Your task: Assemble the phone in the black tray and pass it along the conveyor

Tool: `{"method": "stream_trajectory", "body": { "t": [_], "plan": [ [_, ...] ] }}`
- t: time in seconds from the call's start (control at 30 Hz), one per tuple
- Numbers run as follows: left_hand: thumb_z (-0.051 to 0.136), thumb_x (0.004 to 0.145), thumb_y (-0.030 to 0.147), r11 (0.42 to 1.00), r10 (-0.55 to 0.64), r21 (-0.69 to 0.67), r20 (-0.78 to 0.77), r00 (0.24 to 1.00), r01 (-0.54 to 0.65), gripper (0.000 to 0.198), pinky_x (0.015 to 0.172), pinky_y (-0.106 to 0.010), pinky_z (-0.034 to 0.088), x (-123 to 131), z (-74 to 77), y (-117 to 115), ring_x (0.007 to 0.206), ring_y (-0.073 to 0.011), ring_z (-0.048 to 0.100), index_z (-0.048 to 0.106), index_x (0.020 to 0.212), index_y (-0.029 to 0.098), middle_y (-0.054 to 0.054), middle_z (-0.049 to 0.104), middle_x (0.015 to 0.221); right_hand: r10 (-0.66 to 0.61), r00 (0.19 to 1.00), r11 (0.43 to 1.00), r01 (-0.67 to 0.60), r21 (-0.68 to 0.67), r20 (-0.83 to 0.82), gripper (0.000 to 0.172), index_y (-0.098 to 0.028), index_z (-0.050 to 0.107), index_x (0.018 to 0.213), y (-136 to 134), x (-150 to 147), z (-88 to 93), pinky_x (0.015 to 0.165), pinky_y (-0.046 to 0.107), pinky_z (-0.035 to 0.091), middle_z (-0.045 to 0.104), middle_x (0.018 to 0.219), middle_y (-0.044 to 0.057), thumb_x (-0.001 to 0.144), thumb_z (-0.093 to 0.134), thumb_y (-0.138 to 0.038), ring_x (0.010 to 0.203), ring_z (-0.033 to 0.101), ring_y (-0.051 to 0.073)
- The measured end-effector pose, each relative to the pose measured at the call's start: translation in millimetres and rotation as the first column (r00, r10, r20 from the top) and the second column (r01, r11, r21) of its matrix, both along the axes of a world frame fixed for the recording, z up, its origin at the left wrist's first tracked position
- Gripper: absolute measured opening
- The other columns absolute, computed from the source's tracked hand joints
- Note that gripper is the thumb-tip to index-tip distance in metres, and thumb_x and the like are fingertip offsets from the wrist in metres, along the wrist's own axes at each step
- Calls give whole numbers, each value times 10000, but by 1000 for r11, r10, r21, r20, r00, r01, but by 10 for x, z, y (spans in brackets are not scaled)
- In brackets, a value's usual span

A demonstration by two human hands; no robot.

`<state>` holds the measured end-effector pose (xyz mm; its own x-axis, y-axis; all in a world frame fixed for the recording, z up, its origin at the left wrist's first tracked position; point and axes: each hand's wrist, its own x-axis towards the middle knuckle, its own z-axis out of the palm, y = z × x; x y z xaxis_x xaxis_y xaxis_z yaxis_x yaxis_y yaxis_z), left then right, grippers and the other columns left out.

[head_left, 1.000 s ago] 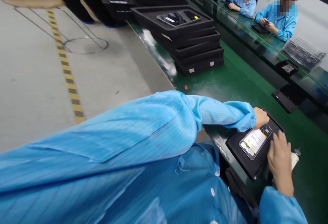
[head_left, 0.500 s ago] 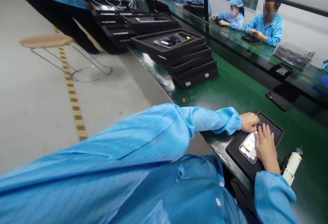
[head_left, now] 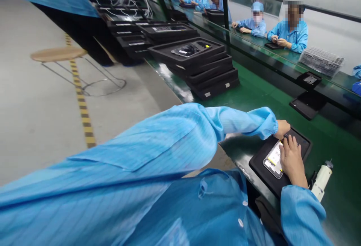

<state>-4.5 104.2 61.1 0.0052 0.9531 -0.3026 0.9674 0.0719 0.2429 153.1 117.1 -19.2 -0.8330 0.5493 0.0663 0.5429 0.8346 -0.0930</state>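
A phone (head_left: 272, 160) with its back open, showing a white and yellow battery, lies in a black foam tray (head_left: 261, 163) at the near edge of the green belt. My left hand (head_left: 282, 127) is curled at the phone's far end, its fingers hidden behind the blue cuff. My right hand (head_left: 291, 159) lies flat over the right half of the phone, fingertips pressing near the camera end. A white electric screwdriver (head_left: 321, 180) lies on the belt just right of the tray, untouched.
A stack of black trays (head_left: 210, 75) with a phone on top stands further up the belt, more stacks behind it. Two small black trays (head_left: 307, 105) sit at the belt's far side. Co-workers in blue (head_left: 290, 33) sit opposite. A wooden stool (head_left: 58, 54) stands on the floor at left.
My right hand moved from beside the phone onto it and now covers its right half. My left hand stayed at the phone's far end. The view has tilted upward.
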Motion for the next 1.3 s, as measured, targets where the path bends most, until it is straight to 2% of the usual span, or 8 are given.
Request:
{"method": "stream_trajectory", "body": {
  "t": [0.1,0.17,0.43,0.57,0.77,0.9,1.03,1.3],
  "plan": [
    [610,889,306,989,-33,-144,-62,997,24,232,745,-318,544,36,53,80,815,-151,616,609,952,83,-64,623,907,8,1000,1000,-8,8,7,519,-61,415,1391,4,1,9,1109,539,221,276,1501,170,980,216,-307,1416,168,315],
    [607,890,311,986,-40,-163,-77,996,27,231,764,-330,542,52,71,98,839,-159,616,611,956,89,-64,624,924,11,1000,1000,-11,9,8,520,-64,419,1389,6,3,15,1107,542,222,287,1496,171,981,217,-317,1416,167,317],
    [601,865,273,995,62,76,-47,997,-58,212,784,-352,526,50,-103,-165,888,-200,622,631,920,71,-102,640,922,19,1000,999,-18,42,-14,538,-58,423,1386,-2,8,13,1098,534,246,305,1488,166,974,189,-313,1406,196,308],
    [567,894,302,985,91,151,-7,996,-89,216,769,-350,527,5,-177,-294,848,-180,623,630,910,96,-67,640,883,22,1000,999,-21,48,-20,537,-63,438,1377,-3,0,1,1094,524,256,296,1491,172,976,185,-315,1399,219,309],
    [571,909,334,984,14,176,104,995,-32,232,786,-342,526,-186,-241,-278,828,-156,614,627,904,109,-42,635,877,22,999,999,-20,43,-33,528,-72,440,1379,-15,4,10,1096,528,255,310,1486,165,981,193,-316,1396,223,320],
    [598,865,195,979,-59,202,182,981,21,106,757,-294,508,-271,-309,-173,773,-141,620,655,870,106,-27,656,804,14,1000,999,-14,41,-21,515,-76,448,1374,-18,-1,12,1097,530,254,307,1488,165,980,209,-308,1396,223,323],
    [609,779,59,966,-177,227,221,959,126,112,723,-230,466,-336,-324,-50,749,-136,618,693,819,122,-44,684,794,10,1000,999,-9,43,-8,510,-64,452,1368,-16,-5,-2,1103,532,245,298,1491,170,979,224,-304,1400,212,325],
    [649,730,33,916,-394,211,306,867,342,169,747,-202,449,-450,-310,112,771,-140,603,683,691,194,-22,682,772,12,1000,999,-12,51,-8,507,-71,453,1368,-22,7,-24,1101,532,243,295,1493,168,979,224,-303,1401,210,321]
  ]
}}
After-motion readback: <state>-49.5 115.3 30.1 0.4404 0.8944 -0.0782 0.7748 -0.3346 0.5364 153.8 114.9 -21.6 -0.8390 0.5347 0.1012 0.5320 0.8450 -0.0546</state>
